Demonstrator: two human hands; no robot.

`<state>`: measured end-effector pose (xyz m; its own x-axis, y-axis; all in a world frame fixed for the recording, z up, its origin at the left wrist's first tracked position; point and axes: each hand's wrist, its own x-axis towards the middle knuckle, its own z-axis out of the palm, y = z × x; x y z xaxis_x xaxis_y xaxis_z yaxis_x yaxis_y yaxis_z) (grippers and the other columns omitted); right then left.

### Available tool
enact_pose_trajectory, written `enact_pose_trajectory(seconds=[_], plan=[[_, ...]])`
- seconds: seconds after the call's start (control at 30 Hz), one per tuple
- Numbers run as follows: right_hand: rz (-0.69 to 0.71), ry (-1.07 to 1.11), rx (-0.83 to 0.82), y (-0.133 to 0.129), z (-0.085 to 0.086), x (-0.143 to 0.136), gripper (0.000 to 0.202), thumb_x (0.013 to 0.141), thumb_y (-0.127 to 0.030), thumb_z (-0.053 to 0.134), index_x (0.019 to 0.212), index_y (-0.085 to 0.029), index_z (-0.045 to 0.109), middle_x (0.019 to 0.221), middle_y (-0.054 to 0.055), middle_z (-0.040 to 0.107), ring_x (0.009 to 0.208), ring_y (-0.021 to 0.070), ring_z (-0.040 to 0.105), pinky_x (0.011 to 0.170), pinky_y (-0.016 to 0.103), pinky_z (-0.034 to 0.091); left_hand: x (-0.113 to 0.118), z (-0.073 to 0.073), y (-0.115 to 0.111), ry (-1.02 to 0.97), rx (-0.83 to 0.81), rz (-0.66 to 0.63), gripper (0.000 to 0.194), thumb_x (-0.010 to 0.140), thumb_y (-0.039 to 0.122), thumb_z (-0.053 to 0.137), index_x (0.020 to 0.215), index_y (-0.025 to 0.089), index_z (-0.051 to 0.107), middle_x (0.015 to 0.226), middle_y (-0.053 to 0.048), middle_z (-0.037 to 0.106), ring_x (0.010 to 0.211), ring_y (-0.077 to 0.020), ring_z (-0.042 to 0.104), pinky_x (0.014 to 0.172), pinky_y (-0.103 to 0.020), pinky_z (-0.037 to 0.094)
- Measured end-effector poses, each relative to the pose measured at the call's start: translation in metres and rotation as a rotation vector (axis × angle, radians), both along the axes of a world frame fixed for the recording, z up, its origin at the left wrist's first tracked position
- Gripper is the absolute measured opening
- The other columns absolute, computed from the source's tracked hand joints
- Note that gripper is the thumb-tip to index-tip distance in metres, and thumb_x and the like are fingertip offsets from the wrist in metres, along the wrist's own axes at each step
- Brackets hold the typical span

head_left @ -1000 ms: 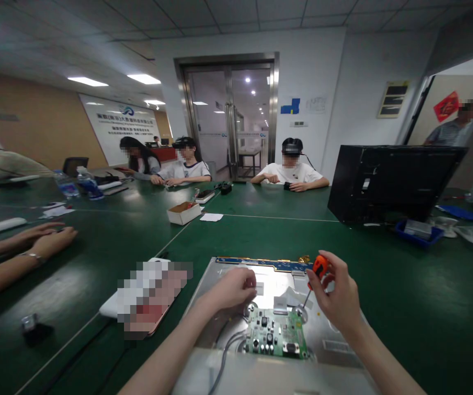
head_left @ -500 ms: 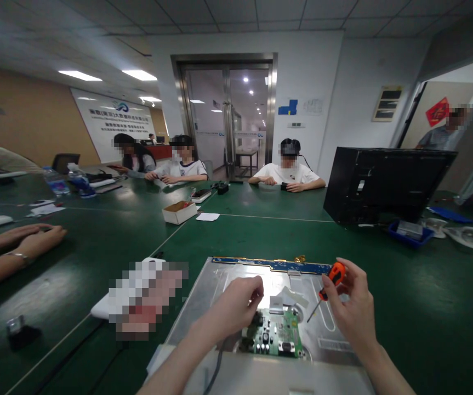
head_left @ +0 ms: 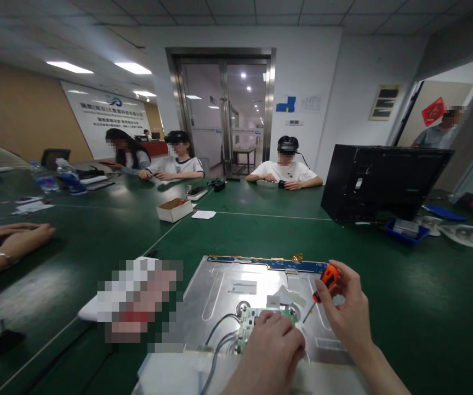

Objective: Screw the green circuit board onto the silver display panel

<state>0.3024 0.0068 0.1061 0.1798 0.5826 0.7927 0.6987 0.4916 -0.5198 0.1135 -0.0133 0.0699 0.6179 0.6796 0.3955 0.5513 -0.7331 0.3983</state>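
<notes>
A metal panel point(head_left: 220, 285) lies flat on the green table, with a long blue circuit strip point(head_left: 261, 264) along its far edge. My left hand point(head_left: 275, 343) is over the green circuit board point(head_left: 246, 323), covering most of it; its fingers are curled, and their tips and anything between them are hidden. In my right hand point(head_left: 349, 304) is an orange and black screwdriver point(head_left: 329, 276), pinched by the handle, its shaft slanting down and left above the panel. Grey cables point(head_left: 218, 351) run beside the board on the left.
A phone-like pinkish object point(head_left: 146, 302), partly blurred out, lies left of the panel. A small open box point(head_left: 174, 209) stands farther back. At right are a black monitor point(head_left: 384, 181) and a blue tray point(head_left: 408, 231). Another person's hands point(head_left: 22, 241) rest at far left; people sit across the table.
My left hand has moved right and toward me, onto the circuit board, uncovering the panel's left part and the cables. My right hand still holds the screwdriver. The view has shifted slightly.
</notes>
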Motion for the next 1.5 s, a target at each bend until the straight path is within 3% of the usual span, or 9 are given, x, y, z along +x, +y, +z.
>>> enact_pose_trajectory(seconds=[0.1, 0.23, 0.57, 0.73, 1.03, 1.33, 1.5], plan=[[-0.002, -0.014, 0.003, 0.0, -0.002, 0.002, 0.034, 0.097, -0.047, 0.057, 0.119, -0.021, 0.051, 0.074, -0.002, 0.063, 0.045, 0.0113, 0.06, 0.037, 0.021, 0.05, 0.007, -0.013, 0.002, 0.001, 0.156, 0.01, 0.008, 0.087, 0.016, 0.063, 0.082, 0.021, 0.059, 0.081, -0.002, 0.065, 0.082, -0.0196, 0.06, 0.093, -0.039, 0.04], [0.008, -0.04, 0.007, 0.0, -0.002, 0.004, 0.033, 0.098, -0.043, 0.057, 0.121, -0.022, 0.05, 0.075, -0.002, 0.064, 0.046, 0.0114, 0.06, 0.035, 0.019, 0.048, 0.011, -0.019, -0.002, -0.041, 0.289, 0.054, 0.015, 0.077, 0.012, 0.066, 0.08, 0.021, 0.054, 0.077, 0.0, 0.066, 0.076, -0.0192, 0.062, 0.094, -0.038, 0.042], [0.023, -0.109, 0.042, -0.001, 0.001, 0.004, 0.031, 0.099, -0.038, 0.056, 0.124, -0.021, 0.05, 0.073, -0.003, 0.063, 0.047, 0.0115, 0.062, 0.041, 0.02, 0.052, 0.012, -0.03, -0.011, -0.102, 0.379, 0.08, 0.019, 0.081, 0.004, 0.051, 0.082, 0.022, 0.052, 0.071, 0.001, 0.068, 0.072, -0.017, 0.067, 0.101, -0.036, 0.045], [0.045, -0.116, 0.044, -0.002, 0.001, 0.003, 0.03, 0.099, -0.037, 0.056, 0.123, -0.021, 0.049, 0.073, -0.003, 0.063, 0.047, 0.0106, 0.061, 0.041, 0.02, 0.052, 0.01, -0.029, -0.012, -0.15, 0.411, 0.075, 0.021, 0.085, 0.003, 0.045, 0.085, 0.022, 0.054, 0.071, 0.001, 0.068, 0.081, -0.016, 0.07, 0.107, -0.035, 0.043], [0.042, -0.131, 0.059, -0.005, 0.004, 0.002, 0.03, 0.099, -0.037, 0.056, 0.123, -0.02, 0.05, 0.074, -0.003, 0.063, 0.049, 0.0108, 0.061, 0.043, 0.019, 0.053, 0.014, -0.027, -0.013, -0.201, 0.575, 0.119, 0.028, 0.096, 0.006, 0.034, 0.081, 0.02, 0.053, 0.066, 0.002, 0.064, 0.078, -0.0145, 0.068, 0.105, -0.035, 0.045], [0.065, -0.082, 0.069, -0.01, 0.005, 0.0, 0.032, 0.098, -0.036, 0.058, 0.125, -0.02, 0.05, 0.074, -0.003, 0.063, 0.052, 0.0121, 0.064, 0.042, 0.02, 0.052, 0.012, -0.017, -0.017, -0.248, 0.624, 0.171, 0.042, 0.108, 0.015, 0.023, 0.09, 0.018, 0.061, 0.082, 0.001, 0.07, 0.088, -0.0129, 0.067, 0.108, -0.032, 0.037], [0.053, -0.057, 0.063, -0.014, 0.003, 0.0, 0.033, 0.097, -0.036, 0.059, 0.125, -0.021, 0.051, 0.076, -0.002, 0.063, 0.056, 0.0127, 0.064, 0.045, 0.022, 0.052, -0.003, -0.02, -0.024, -0.157, 0.655, 0.171, 0.031, 0.104, 0.01, 0.034, 0.094, 0.018, 0.062, 0.085, -0.002, 0.067, 0.082, -0.0144, 0.064, 0.09, -0.032, 0.047]])
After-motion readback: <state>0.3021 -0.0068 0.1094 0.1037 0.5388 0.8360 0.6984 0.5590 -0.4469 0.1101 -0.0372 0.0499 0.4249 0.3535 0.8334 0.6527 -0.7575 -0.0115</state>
